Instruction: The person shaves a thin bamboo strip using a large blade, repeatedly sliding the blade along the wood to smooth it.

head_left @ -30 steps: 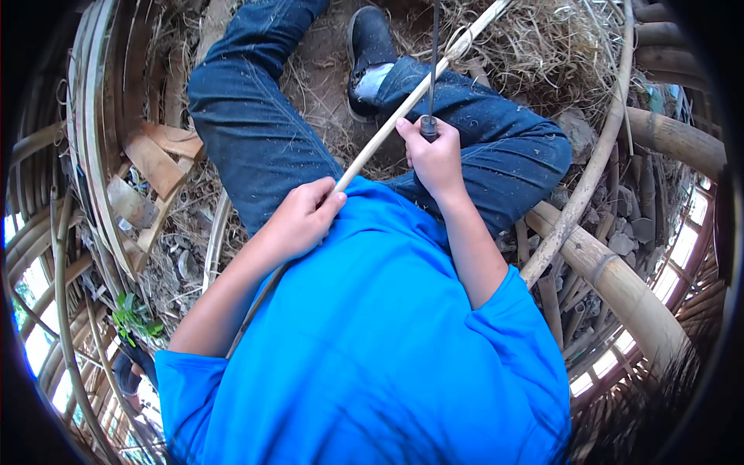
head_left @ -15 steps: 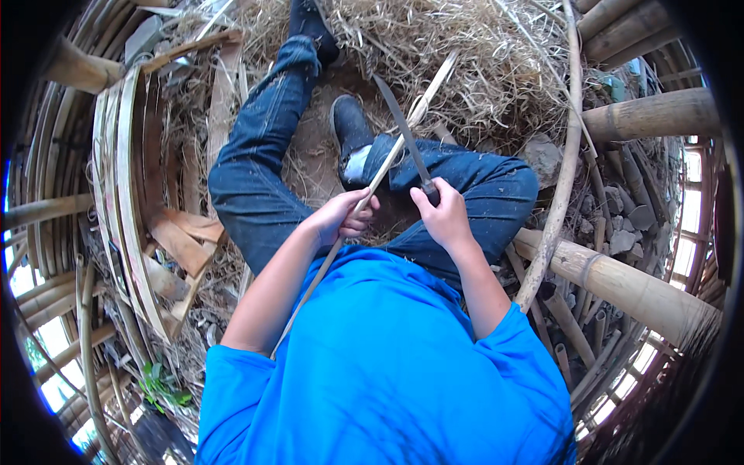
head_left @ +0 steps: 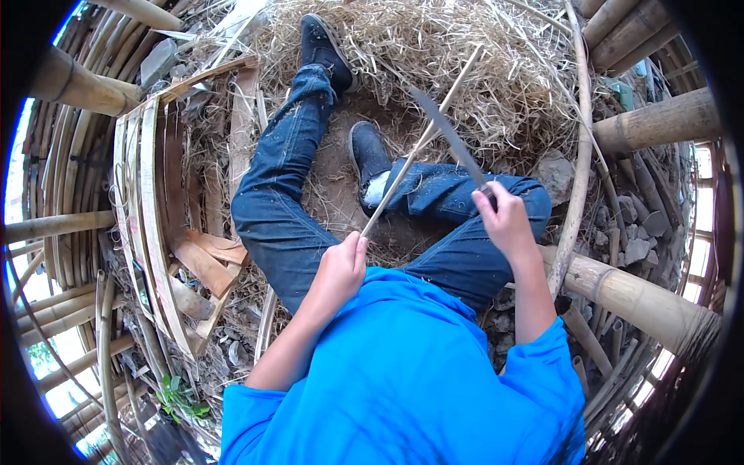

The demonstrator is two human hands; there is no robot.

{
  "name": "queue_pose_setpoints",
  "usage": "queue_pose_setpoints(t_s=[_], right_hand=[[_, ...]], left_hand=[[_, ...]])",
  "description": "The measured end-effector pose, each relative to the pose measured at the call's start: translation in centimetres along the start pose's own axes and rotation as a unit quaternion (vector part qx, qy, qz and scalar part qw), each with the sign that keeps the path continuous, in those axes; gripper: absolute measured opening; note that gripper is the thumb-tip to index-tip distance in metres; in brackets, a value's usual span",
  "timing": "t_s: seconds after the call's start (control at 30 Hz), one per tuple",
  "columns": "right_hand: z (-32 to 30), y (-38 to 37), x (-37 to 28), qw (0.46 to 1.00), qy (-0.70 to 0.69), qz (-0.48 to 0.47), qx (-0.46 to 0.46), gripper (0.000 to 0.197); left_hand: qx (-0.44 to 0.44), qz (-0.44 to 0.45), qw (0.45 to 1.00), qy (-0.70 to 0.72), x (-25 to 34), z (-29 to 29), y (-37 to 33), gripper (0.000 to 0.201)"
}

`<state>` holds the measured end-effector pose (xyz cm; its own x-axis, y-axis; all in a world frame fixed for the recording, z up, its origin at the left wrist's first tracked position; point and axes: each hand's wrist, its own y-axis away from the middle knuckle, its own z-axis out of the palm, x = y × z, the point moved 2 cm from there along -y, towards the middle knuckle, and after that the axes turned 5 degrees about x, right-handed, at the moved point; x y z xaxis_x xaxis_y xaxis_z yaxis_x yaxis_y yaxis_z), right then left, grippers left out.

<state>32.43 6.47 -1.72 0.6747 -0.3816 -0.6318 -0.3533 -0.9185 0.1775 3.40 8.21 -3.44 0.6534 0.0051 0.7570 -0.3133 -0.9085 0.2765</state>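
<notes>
My left hand [head_left: 341, 270] is closed around the near end of a thin pale bamboo strip [head_left: 403, 177], just in front of my blue shirt. The strip slants away to the upper right, over my bent leg, and its far end lies above the shavings. In my right hand [head_left: 508, 221] is the dark handle of a long-bladed knife [head_left: 456, 143], held above my right thigh. Its grey blade points to the upper left and crosses the strip in the view. Whether blade and strip touch, I cannot tell.
A heap of pale shavings [head_left: 496, 101] lies beyond my feet. At left stands a frame of wooden slats [head_left: 147, 225]. Thick bamboo poles [head_left: 635, 298] and a long curved stick [head_left: 575, 194] run along my right, near rubble [head_left: 637, 249]. Bamboo walls surround the place.
My left hand has come closer to my body along the strip. My right hand has moved to the right with the knife, away from the left hand. The whole view has shifted slightly.
</notes>
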Motion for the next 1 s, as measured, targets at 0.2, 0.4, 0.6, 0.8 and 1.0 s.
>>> queue_pose_setpoints(t_s=[0.2, 0.4, 0.6, 0.8, 1.0], right_hand=[[2.3, 0.0, -1.3, 0.997, -0.05, -0.046, -0.022, 0.034], [2.4, 2.9, -1.6, 0.989, -0.008, -0.15, 0.013, 0.04], [1.6, 1.8, -1.9, 0.994, 0.042, -0.098, 0.031, 0.042], [0.7, -0.5, -0.9, 0.986, 0.145, -0.063, 0.054, 0.046], [-0.6, -1.6, -0.9, 0.98, 0.169, -0.064, 0.081, 0.031]], left_hand=[[-0.015, -0.02, 0.999, 0.036, 2.8, -0.4, 1.2, 0.021], [-0.012, 0.017, 0.999, 0.032, 3.0, -0.2, 1.6, 0.019], [-0.004, 0.011, 1.0, 0.021, 3.7, -0.3, 1.3, 0.02], [0.006, 0.025, 0.999, 0.024, 4.5, -0.3, 1.4, 0.022], [0.008, 0.021, 0.999, 0.037, 4.9, -0.6, 1.3, 0.023]])
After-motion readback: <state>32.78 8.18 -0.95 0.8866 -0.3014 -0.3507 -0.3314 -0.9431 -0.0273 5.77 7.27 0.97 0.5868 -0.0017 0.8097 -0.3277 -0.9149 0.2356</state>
